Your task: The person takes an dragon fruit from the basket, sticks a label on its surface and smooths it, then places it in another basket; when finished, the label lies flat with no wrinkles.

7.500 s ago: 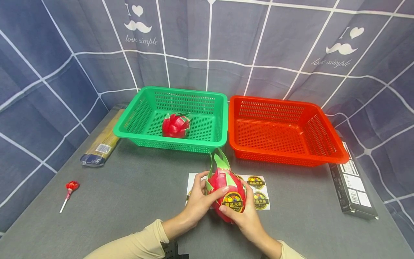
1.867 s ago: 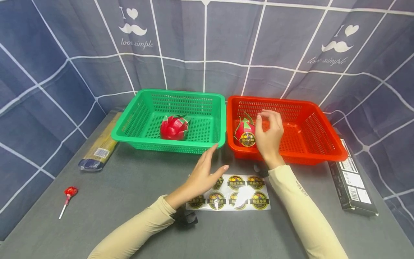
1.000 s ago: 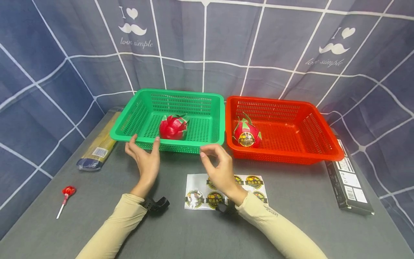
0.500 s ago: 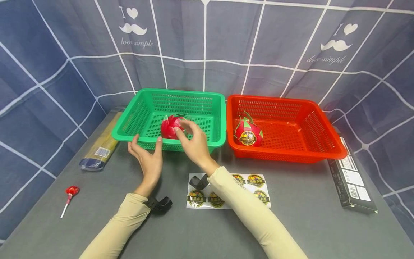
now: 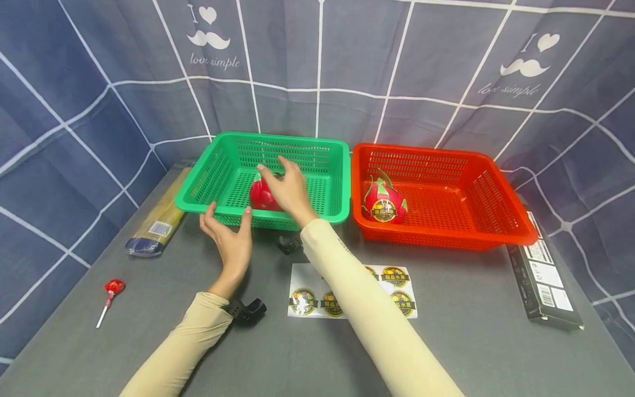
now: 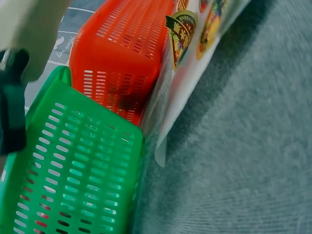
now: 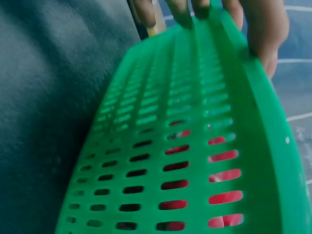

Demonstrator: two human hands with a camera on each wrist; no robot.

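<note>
My right hand reaches over the front rim of the green basket, thumb and index finger spread above a red dragon fruit that it partly covers. At the same basket's front left is my left hand, fingers spread and fingertips right at the rim. In the right wrist view, red fruit skin shows through the slots of the green basket. Another dragon fruit, bearing a round black-and-gold sticker, lies in the red basket. The sticker sheet lies flat, partly behind my right sleeve.
A bag of dried noodles lies left of the green basket, and a red lollipop nearer the left edge. A black-and-white box stands at the right. A checked curtain closes off the back.
The stickered dragon fruit went from both hands into the red basket. My left hand then moved to the green basket's rim; my right hand swung left, over the fruit there.
</note>
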